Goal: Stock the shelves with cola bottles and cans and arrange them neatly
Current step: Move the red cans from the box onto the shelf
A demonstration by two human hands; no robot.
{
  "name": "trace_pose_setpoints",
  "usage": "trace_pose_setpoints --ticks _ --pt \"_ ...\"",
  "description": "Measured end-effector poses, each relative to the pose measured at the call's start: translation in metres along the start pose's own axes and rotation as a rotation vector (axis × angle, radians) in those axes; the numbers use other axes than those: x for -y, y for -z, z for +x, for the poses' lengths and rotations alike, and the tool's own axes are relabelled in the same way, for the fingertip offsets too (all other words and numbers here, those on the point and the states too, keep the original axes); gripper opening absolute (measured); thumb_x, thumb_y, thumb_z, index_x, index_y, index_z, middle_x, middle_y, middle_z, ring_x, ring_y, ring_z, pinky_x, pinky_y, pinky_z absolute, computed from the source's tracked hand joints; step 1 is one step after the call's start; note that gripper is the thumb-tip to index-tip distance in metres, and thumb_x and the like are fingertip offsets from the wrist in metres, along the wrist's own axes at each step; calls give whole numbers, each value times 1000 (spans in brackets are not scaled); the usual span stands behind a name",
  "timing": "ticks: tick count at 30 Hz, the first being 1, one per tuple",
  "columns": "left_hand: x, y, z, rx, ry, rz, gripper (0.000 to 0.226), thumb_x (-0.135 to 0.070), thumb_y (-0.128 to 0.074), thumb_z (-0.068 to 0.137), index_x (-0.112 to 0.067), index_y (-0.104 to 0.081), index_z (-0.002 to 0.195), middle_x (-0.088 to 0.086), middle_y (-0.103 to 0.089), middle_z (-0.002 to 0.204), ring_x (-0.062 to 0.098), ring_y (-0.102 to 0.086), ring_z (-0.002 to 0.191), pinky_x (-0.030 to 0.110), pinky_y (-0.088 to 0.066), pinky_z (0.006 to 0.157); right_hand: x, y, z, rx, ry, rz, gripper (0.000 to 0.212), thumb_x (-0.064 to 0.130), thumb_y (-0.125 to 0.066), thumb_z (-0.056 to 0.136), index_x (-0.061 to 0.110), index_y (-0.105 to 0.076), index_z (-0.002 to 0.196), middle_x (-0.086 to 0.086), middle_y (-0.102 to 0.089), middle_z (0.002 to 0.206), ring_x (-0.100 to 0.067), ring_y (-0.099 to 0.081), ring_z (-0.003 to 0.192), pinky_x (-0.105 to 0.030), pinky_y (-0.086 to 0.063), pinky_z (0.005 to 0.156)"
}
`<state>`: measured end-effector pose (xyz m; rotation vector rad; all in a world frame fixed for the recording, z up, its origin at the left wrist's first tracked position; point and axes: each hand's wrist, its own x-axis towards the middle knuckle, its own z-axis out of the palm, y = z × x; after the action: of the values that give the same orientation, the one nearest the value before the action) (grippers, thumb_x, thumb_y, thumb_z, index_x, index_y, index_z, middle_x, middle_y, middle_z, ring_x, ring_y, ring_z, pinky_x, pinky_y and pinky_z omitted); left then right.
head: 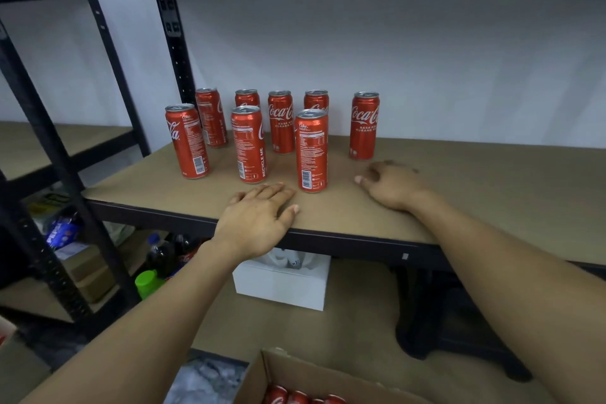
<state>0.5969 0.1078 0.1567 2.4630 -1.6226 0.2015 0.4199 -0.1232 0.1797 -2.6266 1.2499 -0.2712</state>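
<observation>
Eight cola cans (281, 121) upright on the shelf board (492, 193), two loose rows, left of middle.
Probably full: rigid, slick, tall, tippy, so grip mid-body. Left hand (259, 220) flat on board, empty; right hand (390, 185) loosely curled, empty. More cans in carton (311, 374) below.

Eight red cola cans (281, 123) upright on brown shelf (475, 193), two loose rows, spare cans (296, 397) below
</observation>
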Motion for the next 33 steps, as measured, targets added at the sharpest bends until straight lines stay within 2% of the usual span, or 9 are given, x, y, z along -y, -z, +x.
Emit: trace_pose_setpoints --ticks 8,12,17,20,22,25,27,29,33 --pt "-5 2 -8 -23 -21 -20 76 -74 -7 93 -35 -36 152 -9 -34 160 15 -27 148 50 -21 120 -6 5 -109 -25 188 -61 69 71 -29 97 33 -35 154 2 -29 164 -21 -21 152 -46 -14 123" --pt "-18 -5 -33 -102 -69 -17 79 -72 -3 94 -30 -38 151 -8 -36 159 14 -24 150 56 -7 122 -10 -7 -165 -152 293 -76 65 67 -36 98 33 -37 153 3 -32 163 -17 -21 152 -43 -13 124" --pt "-42 -43 -83 -300 -124 -19 69 -61 -28 102 -24 -19 160 -2 -7 169 18 5 155 57 5 123 -16 -61 -230 -334 401 -54 60 54 -42 101 26 -38 154 -5 -27 165 -22 -16 155 -49 -14 125" --pt "-54 -83 -117 -379 -164 -200 68 -45 -48 103 -20 -21 160 2 1 169 23 3 156 56 -4 124 -21 -114 -258 -203 332 88 62 51 -45 99 24 -36 154 -5 -33 161 -22 -30 149 -46 -28 121" --pt "-54 -119 -137 -259 -144 -287 62 -37 -57 100 -21 -33 155 2 -12 168 25 -20 153 52 -19 122 -25 -148 -266 57 192 189 68 51 -53 97 29 -28 157 1 -34 159 -20 -35 144 -42 -35 118" --pt "-44 -176 -162 174 41 -470 47 -35 -64 94 -26 -54 139 -4 -43 153 19 -62 116 39 -46 106 -38 -206 -267 368 -63 355 77 45 -67 93 26 -29 158 -2 -42 156 -22 -44 139 -36 -39 113" --pt "-35 -206 -181 374 88 -460 27 -33 -66 89 -29 -68 116 -6 -67 123 15 -67 105 34 -50 97 -45 -247 -268 488 -230 427 80 46 -71 90 21 -33 156 -7 -49 152 -25 -51 135 -38 -43 110" --pt "-27 -234 -203 574 222 -514 8 -26 -67 90 -29 -72 94 -5 -74 99 14 -70 94 31 -55 89 -49 -284 -271 582 -360 484 83 50 -73 88 17 -36 154 -10 -53 148 -26 -54 131 -39 -46 107" --pt "-14 -283 -237 726 482 -616 9 -32 -76 82 -27 -75 90 -2 -75 98 18 -72 93 33 -56 91 -41 -332 -267 666 -480 587 71 41 -74 90 11 -45 147 -7 -55 145 -25 -56 129 -25 -42 95"
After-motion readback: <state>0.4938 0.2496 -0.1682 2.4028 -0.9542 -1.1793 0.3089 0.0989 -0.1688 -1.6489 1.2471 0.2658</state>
